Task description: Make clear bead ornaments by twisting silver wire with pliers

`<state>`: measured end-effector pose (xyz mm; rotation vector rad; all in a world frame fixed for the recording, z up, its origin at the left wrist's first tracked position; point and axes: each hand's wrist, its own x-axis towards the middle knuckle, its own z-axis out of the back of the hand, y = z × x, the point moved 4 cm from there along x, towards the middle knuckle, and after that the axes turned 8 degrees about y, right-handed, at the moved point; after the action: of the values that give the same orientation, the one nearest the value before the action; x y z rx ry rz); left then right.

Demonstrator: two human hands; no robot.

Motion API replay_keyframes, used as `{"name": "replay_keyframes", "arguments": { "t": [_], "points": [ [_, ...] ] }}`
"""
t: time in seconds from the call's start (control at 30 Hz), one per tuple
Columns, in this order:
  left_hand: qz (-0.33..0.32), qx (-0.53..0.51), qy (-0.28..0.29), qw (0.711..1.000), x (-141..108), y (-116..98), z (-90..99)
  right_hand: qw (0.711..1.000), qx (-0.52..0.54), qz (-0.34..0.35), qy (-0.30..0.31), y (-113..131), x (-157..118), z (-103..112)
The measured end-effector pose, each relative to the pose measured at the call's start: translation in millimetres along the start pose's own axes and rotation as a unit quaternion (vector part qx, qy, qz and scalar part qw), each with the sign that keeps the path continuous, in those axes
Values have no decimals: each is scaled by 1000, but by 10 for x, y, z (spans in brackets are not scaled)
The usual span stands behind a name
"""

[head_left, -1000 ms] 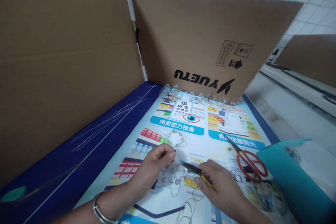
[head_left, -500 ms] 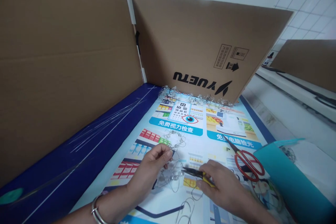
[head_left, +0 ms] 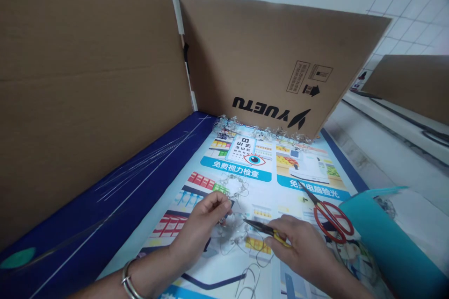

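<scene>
My left hand (head_left: 206, 215) pinches a beaded wire piece (head_left: 233, 233) of thin looped wire and clear beads, held above the printed sheet. Closed around the yellow handles of black-jawed pliers (head_left: 259, 227) is my right hand (head_left: 300, 243). The pliers' tips point left and lie close to the wire loops; whether they grip the wire I cannot tell. Just beyond my left fingers lies a ring of beads and wire (head_left: 234, 186). Bent wire lengths (head_left: 249, 280) rest on the sheet below the pliers.
Red-handled scissors (head_left: 331, 219) lie to the right, by a turquoise box (head_left: 393, 238). A row of beaded wire pieces (head_left: 266, 133) lines the foot of the back cardboard panel (head_left: 273, 56). Another cardboard panel (head_left: 84, 65) stands at the left. A printed sheet (head_left: 196, 266) covers the table.
The pliers' tips have shifted slightly up, and the wire piece under my left fingers has turned a little. My left hand stays almost in place.
</scene>
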<state>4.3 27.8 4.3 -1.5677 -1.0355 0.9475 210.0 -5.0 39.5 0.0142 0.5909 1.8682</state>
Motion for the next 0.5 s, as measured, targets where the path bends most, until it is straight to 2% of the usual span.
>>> {"name": "replay_keyframes", "arguments": {
  "t": [0.37,0.5],
  "points": [
    [-7,42,42,998,8,39,9,1000,1,4,-11,24,-24,60],
    [-7,39,36,999,9,34,9,1000,-8,3,-10,26,-17,54]
  ]
}}
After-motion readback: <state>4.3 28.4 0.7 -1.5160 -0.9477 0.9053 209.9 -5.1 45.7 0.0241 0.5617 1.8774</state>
